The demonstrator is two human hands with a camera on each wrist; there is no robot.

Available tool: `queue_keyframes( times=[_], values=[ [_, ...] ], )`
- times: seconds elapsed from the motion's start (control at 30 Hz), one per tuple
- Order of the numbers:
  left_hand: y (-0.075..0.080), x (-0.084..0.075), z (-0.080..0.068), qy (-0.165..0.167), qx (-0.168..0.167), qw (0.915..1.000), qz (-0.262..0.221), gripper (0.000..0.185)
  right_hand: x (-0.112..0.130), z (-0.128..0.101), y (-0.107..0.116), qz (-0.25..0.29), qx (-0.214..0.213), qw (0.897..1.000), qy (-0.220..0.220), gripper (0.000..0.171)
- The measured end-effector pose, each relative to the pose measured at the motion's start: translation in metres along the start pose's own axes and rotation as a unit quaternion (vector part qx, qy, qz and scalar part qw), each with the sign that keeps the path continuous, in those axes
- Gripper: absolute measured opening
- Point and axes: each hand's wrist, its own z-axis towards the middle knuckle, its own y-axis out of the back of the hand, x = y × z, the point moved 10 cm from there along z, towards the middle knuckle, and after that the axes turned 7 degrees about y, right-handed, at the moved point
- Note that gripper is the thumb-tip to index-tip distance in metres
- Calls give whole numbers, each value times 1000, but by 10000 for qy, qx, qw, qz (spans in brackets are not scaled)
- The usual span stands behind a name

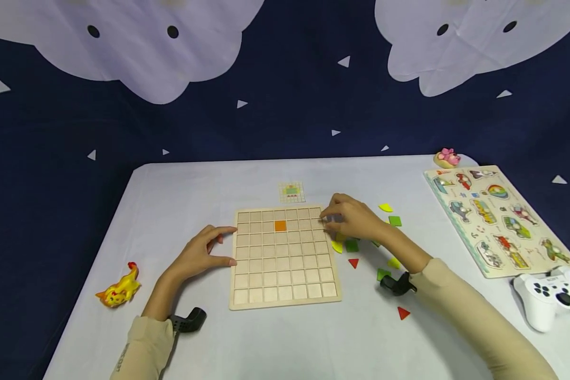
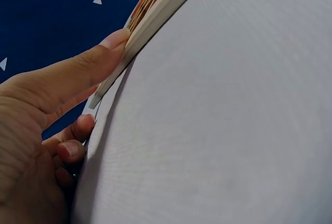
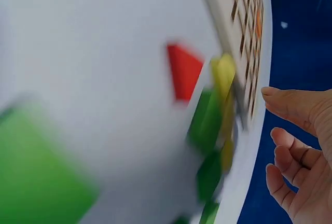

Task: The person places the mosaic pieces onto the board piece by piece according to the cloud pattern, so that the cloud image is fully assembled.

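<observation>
A wooden grid board (image 1: 285, 266) lies flat on the white table, with one orange square tile (image 1: 280, 226) in its second row from the top. My left hand (image 1: 195, 256) touches the board's left edge with thumb and forefinger extended, its other fingers bent. In the left wrist view the thumb (image 2: 116, 38) rests against the wooden rim. My right hand (image 1: 353, 217) is at the board's upper right edge, fingers loosely bent. No piece shows in it. Beside that edge lie a red triangle (image 1: 353, 263), a green square tile (image 1: 395, 220) and a yellow curved piece (image 1: 386, 207).
A small pattern card (image 1: 292, 198) lies behind the board. On the right are a picture puzzle board (image 1: 472, 232), a white game controller (image 1: 541, 301) and a pink figurine (image 1: 447, 157). A yellow toy animal (image 1: 119, 293) lies at left. Another red triangle (image 1: 403, 313) sits nearer the front.
</observation>
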Motion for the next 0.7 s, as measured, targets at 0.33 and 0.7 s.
queue_keyframes(
  times=[0.33,0.7],
  values=[
    [1,-1,1,-11,-54,10000,-45,75,-42,-40,11,35,-77,9986,-521,24],
    [0,-1,1,-13,-78,10000,-19,75,-49,-43,9,-139,-212,9981,-553,30]
  ],
)
